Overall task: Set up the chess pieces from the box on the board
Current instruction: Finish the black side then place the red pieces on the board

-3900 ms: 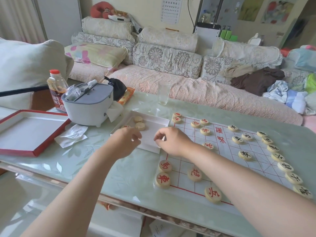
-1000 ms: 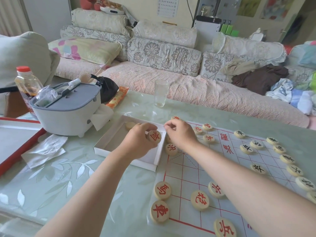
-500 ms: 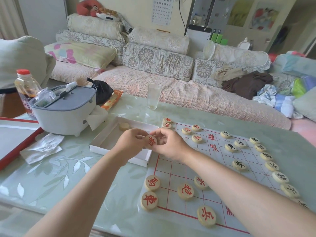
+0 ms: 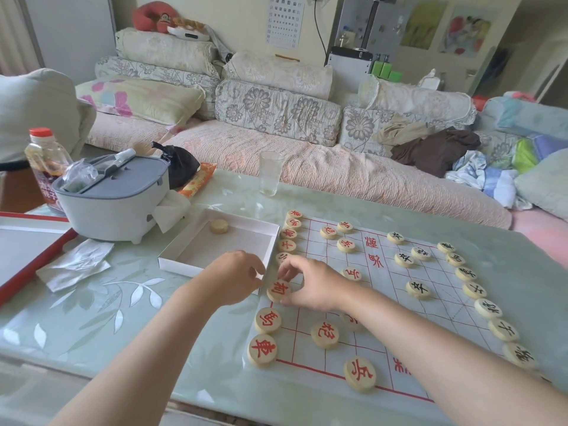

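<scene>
The red-marked piece (image 4: 279, 291) has passed from our left hand (image 4: 233, 279) to our right hand (image 4: 310, 284) since a second ago, when it hung over the box (image 4: 184, 265). It is now low at the 9 o'clock edge of the board (image 4: 381, 302), with the horse piece (image 4: 267, 319) at its 6 o'clock. Our right fingers pinch its rim. Our left fingers curl loosely at its 9 o'clock, and we cannot tell whether they still touch it. One last piece (image 4: 219, 226) lies in the box at 11 o'clock on the counter (image 4: 123, 318), so we judge the setup nearly done.

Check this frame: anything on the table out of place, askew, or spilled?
Nothing spilled or broken. A lone piece lies in the white box, off the board; the right hand holds a red-marked piece tilted at the board's edge.
</scene>
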`<state>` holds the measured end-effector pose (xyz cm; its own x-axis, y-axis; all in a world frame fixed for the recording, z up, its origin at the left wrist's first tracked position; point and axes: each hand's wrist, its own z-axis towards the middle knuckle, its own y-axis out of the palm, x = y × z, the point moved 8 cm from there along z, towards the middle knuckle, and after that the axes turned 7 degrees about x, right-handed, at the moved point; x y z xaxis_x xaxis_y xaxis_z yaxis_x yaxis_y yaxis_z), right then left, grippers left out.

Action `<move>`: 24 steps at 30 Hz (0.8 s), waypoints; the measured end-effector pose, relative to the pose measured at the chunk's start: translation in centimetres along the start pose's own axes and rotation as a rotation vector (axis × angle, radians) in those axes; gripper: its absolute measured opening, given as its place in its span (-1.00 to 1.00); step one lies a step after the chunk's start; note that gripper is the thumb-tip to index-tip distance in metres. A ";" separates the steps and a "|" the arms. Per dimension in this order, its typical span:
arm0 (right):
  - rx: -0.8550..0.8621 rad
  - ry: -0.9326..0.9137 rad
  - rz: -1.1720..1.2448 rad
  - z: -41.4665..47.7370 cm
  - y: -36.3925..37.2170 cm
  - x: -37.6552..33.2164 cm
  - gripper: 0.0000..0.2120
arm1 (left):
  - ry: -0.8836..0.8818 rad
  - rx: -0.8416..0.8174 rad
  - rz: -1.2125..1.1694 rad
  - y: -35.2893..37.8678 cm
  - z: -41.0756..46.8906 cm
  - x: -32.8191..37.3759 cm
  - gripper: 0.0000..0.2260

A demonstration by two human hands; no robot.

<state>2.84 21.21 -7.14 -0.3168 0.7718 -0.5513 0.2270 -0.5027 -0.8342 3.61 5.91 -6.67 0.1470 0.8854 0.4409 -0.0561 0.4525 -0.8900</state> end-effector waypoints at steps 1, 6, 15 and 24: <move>-0.009 0.004 -0.026 0.0 0.2 0.0 -0.62 | 0.001 -0.002 -0.001 0.0 0.0 0.0 -0.80; -0.014 -0.005 -0.040 0.8 0.4 -0.9 -0.87 | -0.007 0.023 -0.033 -0.6 0.4 -0.7 -0.81; 0.230 -0.120 -0.081 7.1 0.0 -5.1 -0.87 | -0.171 0.160 -0.016 -3.0 2.4 -6.1 -0.81; 0.051 -0.159 -0.400 16.1 5.7 -7.7 -0.53 | -0.236 0.195 -0.024 -3.1 3.8 -10.3 -0.62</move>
<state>-8.23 6.11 -7.88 -0.5094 0.8422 -0.1767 0.0129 -0.1978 -0.9802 -1.46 -4.23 -8.02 -0.0815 0.8641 0.4967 -0.2473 0.4653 -0.8499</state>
